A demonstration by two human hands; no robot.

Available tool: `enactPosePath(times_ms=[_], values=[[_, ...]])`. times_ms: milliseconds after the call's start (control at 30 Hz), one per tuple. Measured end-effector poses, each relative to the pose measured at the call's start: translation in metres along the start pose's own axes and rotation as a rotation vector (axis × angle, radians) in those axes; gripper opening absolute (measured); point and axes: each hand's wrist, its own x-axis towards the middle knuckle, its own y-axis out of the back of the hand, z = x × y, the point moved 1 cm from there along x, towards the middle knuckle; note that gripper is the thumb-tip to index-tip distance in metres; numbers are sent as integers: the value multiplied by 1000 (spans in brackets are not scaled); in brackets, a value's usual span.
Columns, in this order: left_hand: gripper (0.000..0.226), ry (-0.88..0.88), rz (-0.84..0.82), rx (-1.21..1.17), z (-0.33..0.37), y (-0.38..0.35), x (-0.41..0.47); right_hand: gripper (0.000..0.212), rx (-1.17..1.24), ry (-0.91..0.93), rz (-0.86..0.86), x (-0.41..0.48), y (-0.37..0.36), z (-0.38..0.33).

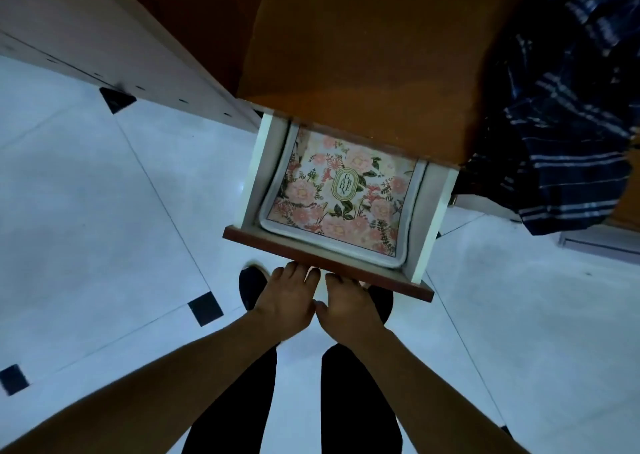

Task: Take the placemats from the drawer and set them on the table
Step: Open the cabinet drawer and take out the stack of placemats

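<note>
A drawer (325,263) with a dark red-brown front and white sides stands pulled out from under a brown wooden top (363,55). Inside lies a floral placemat (332,197) with pink flowers and a green oval label; its far end is hidden under the top, and paler edges of more mats show beneath it. My left hand (287,297) and my right hand (346,304) sit side by side below the drawer front, fingers curled onto its lower edge.
A dark blue striped cloth (568,124) hangs at the right of the furniture. A pale cabinet panel (104,38) runs along the upper left. White floor tiles with small black insets (205,309) surround my legs and dark shoes (252,287).
</note>
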Motion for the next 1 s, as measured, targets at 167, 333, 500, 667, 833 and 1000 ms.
enactPosePath(times_ms=[167, 333, 500, 667, 833, 1000], values=[[20, -47, 359, -475, -6, 56, -11, 13, 356, -97, 39, -9, 63, 13], [45, 348, 304, -618, -24, 91, 34, 23, 687, -465, 241, 23, 113, 39], [70, 661, -5, -537, -28, 84, 71, 67, 685, -545, 91, 61, 111, 46], [80, 737, -140, -419, -31, 75, 87, 87, 342, -618, -126, 64, 94, 48], [70, 769, -88, -448, -40, 71, 93, 90, 281, -608, -164, 63, 79, 53], [73, 848, 31, -558, -42, 72, 95, 83, 452, -654, -79, 68, 73, 59]])
